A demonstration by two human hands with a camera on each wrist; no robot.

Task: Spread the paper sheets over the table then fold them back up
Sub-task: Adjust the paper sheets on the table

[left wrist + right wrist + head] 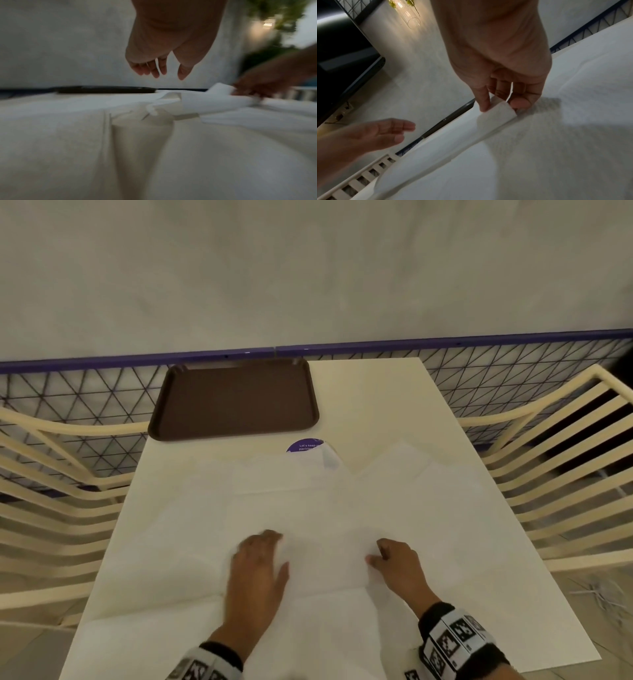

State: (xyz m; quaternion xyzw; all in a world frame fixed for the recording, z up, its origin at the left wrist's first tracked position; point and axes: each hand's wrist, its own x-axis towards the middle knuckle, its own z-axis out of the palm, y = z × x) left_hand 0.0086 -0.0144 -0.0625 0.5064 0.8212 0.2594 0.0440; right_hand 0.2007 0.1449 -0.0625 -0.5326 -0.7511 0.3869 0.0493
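Note:
Several thin white paper sheets (308, 508) lie overlapping across the cream table (376, 405). My right hand (394, 559) pinches a lifted edge of one sheet (496, 112) between thumb and fingers, near the table's middle front. My left hand (260, 563) hovers just above the sheets with fingers straight and slightly spread, holding nothing; in the left wrist view its fingers (154, 67) hang clear of the paper (214, 102). The right wrist view shows the left hand (385, 132) open, to the left of the pinched fold.
A brown tray (236, 398) sits at the table's far left corner. A purple round sticker (305, 446) shows partly under the sheets. Cream slatted chairs (565, 467) flank both sides, and a wire fence with a purple rail (445, 344) runs behind the table.

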